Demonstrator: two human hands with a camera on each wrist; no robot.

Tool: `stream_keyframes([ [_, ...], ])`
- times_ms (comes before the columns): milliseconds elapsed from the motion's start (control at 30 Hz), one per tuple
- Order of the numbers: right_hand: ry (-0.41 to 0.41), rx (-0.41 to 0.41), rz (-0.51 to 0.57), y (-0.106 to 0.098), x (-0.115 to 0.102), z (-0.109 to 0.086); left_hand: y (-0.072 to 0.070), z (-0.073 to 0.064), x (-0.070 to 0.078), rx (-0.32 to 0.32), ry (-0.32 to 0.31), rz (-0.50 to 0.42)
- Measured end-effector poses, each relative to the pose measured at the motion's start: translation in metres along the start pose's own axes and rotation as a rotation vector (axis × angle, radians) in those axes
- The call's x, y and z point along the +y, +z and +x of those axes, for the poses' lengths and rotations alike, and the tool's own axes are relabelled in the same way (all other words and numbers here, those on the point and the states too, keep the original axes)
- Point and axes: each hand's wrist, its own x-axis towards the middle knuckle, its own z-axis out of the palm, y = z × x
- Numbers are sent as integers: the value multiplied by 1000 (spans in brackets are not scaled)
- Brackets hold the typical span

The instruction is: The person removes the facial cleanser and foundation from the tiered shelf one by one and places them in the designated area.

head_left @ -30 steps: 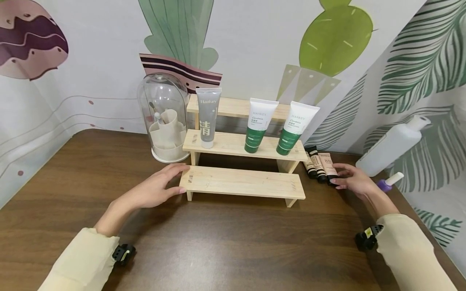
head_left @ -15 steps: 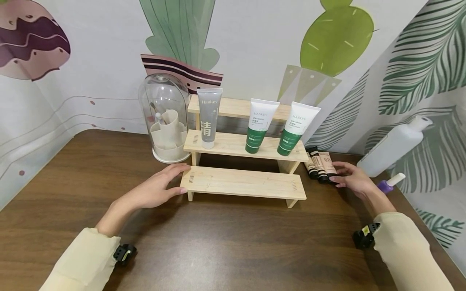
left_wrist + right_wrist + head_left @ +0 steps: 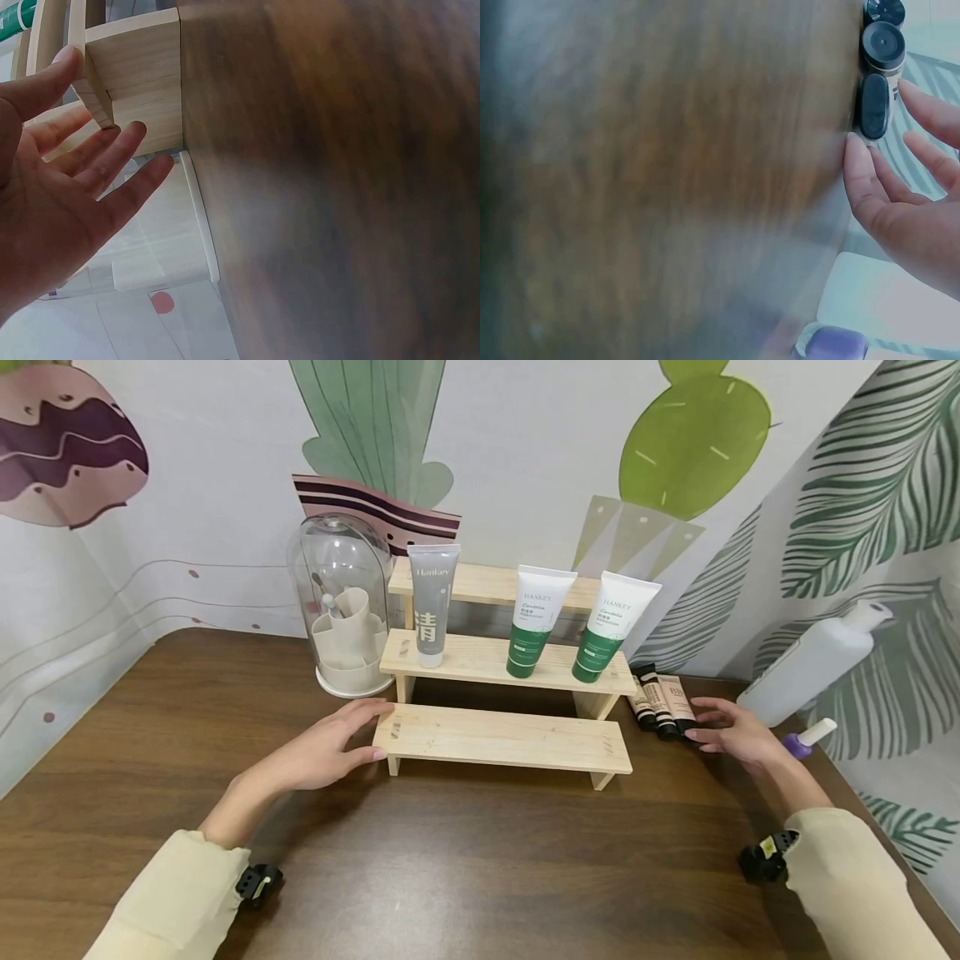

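My left hand (image 3: 327,750) rests at the left end of the low front step (image 3: 501,739) of a pale wooden stepped rack. Its fingers stay extended in the left wrist view, fingertips (image 3: 133,129) right at the board's corner. At the far right, my right hand (image 3: 738,739) is beside a beige BB cream tube (image 3: 677,700) with a black cap (image 3: 874,106). Thumb and fingers lie spread around the cap end without gripping it. Two slim black-capped tubes (image 3: 654,703) lie alongside. On the middle step stand a grey tube (image 3: 432,606) and two white-and-green tubes (image 3: 534,622).
Behind the left hand, a clear dome (image 3: 335,552) covers a cream brush holder (image 3: 347,647). A white bottle (image 3: 813,664) leans by the right wall, with a purple nail polish bottle (image 3: 798,745) in front of it. Patterned cloth covers the walls behind the brown table (image 3: 480,868).
My right hand has shifted slightly to the right, its fingers a little farther off the beige tube. The left hand keeps its place on the front step.
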Motion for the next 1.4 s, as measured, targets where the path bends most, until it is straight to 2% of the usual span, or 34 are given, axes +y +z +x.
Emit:
stream_keyframes([
  [233, -36, -24, -11, -3, -5, -9, 0, 0, 0, -2, -6, 4],
  [500, -66, -9, -111, -7, -12, -20, 0, 0, 0, -1, -6, -2],
  [700, -96, -7, -131, -5, -23, -28, 0, 0, 0, -3, -3, -7],
  [1100, -195, -30, -145, 13, -56, -35, 0, -1, -1, -1, -1, -8],
  [1400, -322, -30, -178, 30, -80, -38, 0, -1, -1, 0, -2, -6],
])
